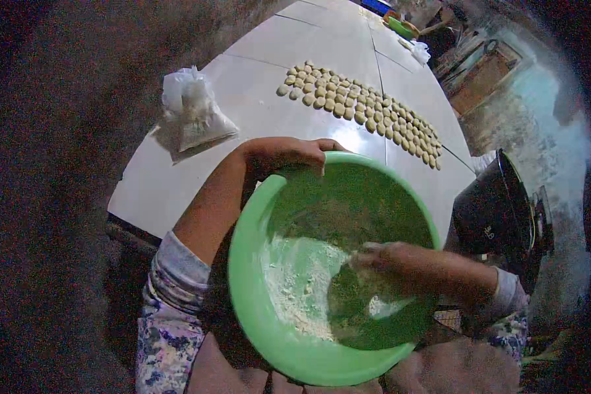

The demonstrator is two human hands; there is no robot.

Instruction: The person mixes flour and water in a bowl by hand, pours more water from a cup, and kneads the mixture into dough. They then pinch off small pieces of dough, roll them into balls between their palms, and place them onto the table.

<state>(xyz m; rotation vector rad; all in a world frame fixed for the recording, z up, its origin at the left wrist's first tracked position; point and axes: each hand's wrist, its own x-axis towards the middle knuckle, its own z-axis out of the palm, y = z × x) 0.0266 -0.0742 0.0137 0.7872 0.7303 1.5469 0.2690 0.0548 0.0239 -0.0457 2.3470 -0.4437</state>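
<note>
A large green basin point(253, 315) is tilted towards me over my lap. White flour point(299, 289) with small crumbs clings to its bottom and lower left wall. My left hand point(292, 154) is closed over the far rim, fingers hooked around the edge. Inside the basin, my right hand point(391, 257) hangs over the shaded half, its fingers curled together beside the flour. What those fingers hold, if anything, is lost in shadow and blur.
Rows of small pale dough pieces point(358, 102) lie on the white tiled table point(243, 72). A clear plastic bag of white powder point(197, 111) rests at the left. To the right stands a black bucket point(492, 207). Another plastic bag point(419, 51) lies at the far end.
</note>
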